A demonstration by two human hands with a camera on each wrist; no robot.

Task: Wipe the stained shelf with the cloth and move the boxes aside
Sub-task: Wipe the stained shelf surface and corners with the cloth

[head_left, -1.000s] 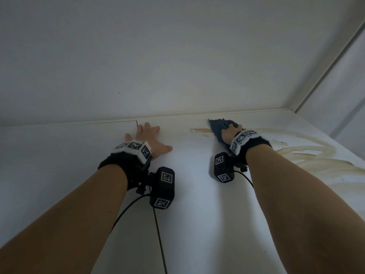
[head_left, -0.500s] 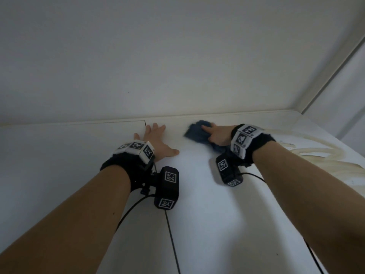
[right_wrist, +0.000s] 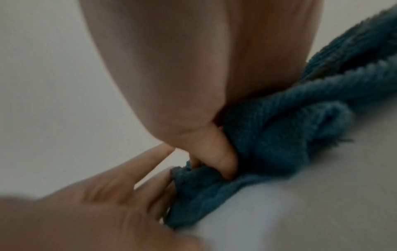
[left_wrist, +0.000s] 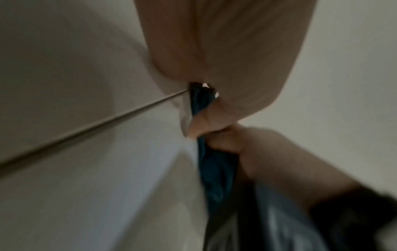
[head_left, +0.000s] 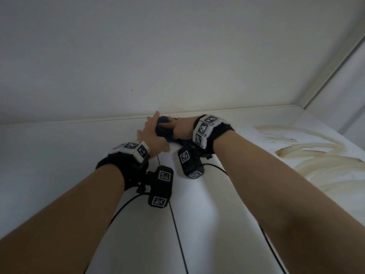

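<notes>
A crumpled dark blue cloth (head_left: 164,128) is bunched at the back of the white shelf (head_left: 197,214), between my two hands. My right hand (head_left: 181,126) grips it, the thumb dug into the folds in the right wrist view, where the cloth (right_wrist: 279,127) trails off to the right. My left hand (head_left: 151,131) stands on its edge against the cloth's left side, fingers straight and pointing up, thumb under the bundle. Yellowish smeared stains (head_left: 320,155) cover the shelf's right part. No boxes are in view.
The white back wall (head_left: 177,56) rises just behind the hands, and a side wall (head_left: 339,86) closes the shelf on the right. A thin seam (head_left: 158,161) runs across the shelf board. Black cables (head_left: 177,234) from the wrist cameras trail toward me.
My right hand has dragged the cloth left, from the stains' edge to the shelf's middle. My left hand has lifted off the shelf and swung right onto the cloth.
</notes>
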